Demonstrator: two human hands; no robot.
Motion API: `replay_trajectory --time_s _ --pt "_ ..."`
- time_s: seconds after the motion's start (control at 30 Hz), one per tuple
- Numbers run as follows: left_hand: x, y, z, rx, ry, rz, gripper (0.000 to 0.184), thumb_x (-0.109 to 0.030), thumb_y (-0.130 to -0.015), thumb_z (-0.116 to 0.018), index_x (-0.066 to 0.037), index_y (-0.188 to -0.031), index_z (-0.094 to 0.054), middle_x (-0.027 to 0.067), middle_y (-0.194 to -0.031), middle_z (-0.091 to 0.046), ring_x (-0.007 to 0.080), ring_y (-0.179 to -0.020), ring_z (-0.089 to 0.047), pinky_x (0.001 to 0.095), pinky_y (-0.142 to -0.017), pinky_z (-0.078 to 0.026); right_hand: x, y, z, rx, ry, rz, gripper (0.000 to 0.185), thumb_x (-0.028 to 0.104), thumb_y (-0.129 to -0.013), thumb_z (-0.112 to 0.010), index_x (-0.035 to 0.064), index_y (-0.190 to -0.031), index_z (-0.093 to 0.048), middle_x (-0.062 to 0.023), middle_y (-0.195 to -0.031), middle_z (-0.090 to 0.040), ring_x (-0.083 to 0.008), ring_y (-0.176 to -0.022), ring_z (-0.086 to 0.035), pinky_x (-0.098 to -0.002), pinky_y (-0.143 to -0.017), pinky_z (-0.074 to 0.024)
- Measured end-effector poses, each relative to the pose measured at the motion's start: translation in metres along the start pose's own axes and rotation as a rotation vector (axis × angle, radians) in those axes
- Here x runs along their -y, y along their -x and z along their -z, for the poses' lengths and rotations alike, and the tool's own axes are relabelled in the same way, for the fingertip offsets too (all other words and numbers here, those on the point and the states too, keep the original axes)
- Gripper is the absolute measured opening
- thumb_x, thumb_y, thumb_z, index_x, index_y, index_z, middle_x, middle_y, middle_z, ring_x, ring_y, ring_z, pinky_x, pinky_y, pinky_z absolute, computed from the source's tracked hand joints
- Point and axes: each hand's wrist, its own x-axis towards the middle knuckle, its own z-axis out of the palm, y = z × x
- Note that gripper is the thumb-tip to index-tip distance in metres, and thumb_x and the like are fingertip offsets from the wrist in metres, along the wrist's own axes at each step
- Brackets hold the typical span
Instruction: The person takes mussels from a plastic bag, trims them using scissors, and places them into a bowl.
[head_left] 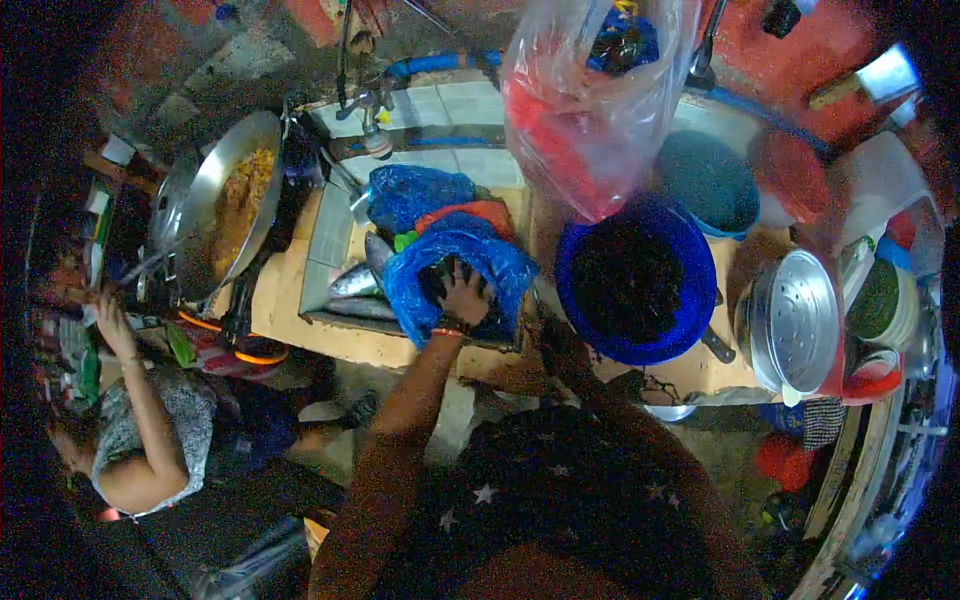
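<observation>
My left hand [465, 297] reaches into the mouth of a blue plastic bag [408, 285], fingers spread over dark contents I cannot make out. The bag sits in a tiled sink [325, 225]. Beside it lie several silvery fish [352, 283], and behind it are a second blue bag [415, 195] and something red [485, 212]. My right hand [565, 350] is in deep shadow between the sink and a blue basin [705, 300]; its fingers do not show clearly. Dark, shadowy contents [625, 280] fill the basin.
A clear plastic bag [600, 110] hangs above the basin. At the right stand a metal strainer pot [805, 315] and a teal tub [710, 180]; a dark handle [718, 345] lies between. On the left, another person [155, 430] tends a large wok [240, 210]. A tap [375, 140] overhangs the sink.
</observation>
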Motion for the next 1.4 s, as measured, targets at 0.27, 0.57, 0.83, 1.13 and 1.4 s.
replay_trajectory --time_s 0.27,0.57,0.83,1.13,1.4 --pt "0.011 -0.007 0.039 0.296 -0.054 -0.255 0.11 -0.066 -0.047 -0.062 -0.019 -0.134 -0.016 0.0179 -0.138 -0.004 0.0417 -0.125 -0.003 0.053 -0.1 -0.01 -0.048 -0.038 -0.015 -0.248 0.255 0.436 0.034 0.019 -0.087 -0.04 0.0031 -0.118 -0.041 -0.0146 -0.108 -0.049 -0.0226 -0.099 -0.047 -0.033 -0.085 -0.0374" --pt "-0.005 0.017 0.068 0.298 0.089 -0.206 0.102 -0.058 -0.045 -0.069 -0.018 -0.129 -0.026 0.024 -0.135 -0.012 0.0423 -0.121 -0.02 0.0495 -0.096 -0.026 -0.051 -0.041 -0.018 -0.357 0.753 0.563 0.033 0.017 -0.087 -0.04 0.0017 -0.116 -0.043 -0.0169 -0.106 -0.05 -0.0269 -0.092 -0.051 -0.0349 -0.081 -0.04" --pt "0.018 0.003 0.031 0.197 -0.091 -0.317 0.094 -0.054 -0.047 -0.07 -0.02 -0.126 -0.031 0.0251 -0.133 -0.015 0.0433 -0.114 -0.033 0.0464 -0.092 -0.035 -0.024 -0.013 -0.002 -0.335 0.202 0.876 0.03 0.018 -0.085 -0.046 0.0029 -0.11 -0.049 -0.007 -0.092 -0.056 -0.0207 -0.079 -0.054 -0.0321 -0.069 -0.0439" --pt "0.055 -0.032 0.017 -0.345 0.176 -0.507 0.049 -0.026 -0.055 -0.07 -0.013 -0.1 -0.056 0.0103 -0.084 -0.062 0.0279 -0.084 -0.059 0.0358 -0.075 -0.046 -0.055 -0.035 -0.011 -0.268 0.028 0.739 0.028 0.014 -0.081 -0.05 0.0029 -0.107 -0.05 -0.008 -0.089 -0.056 -0.0228 -0.079 -0.054 -0.0334 -0.072 -0.0433" --pt "0.059 -0.011 0.1 0.563 1.234 -0.003 0.035 -0.003 -0.06 -0.067 -0.006 -0.092 -0.055 0.006 -0.083 -0.058 0.0188 -0.068 -0.057 0.03 -0.058 -0.049 -0.082 -0.044 -0.021 -0.282 -0.028 0.687 0.026 0.01 -0.078 -0.054 0.0029 -0.103 -0.051 -0.0089 -0.086 -0.056 -0.0247 -0.08 -0.054 -0.0346 -0.074 -0.0428"
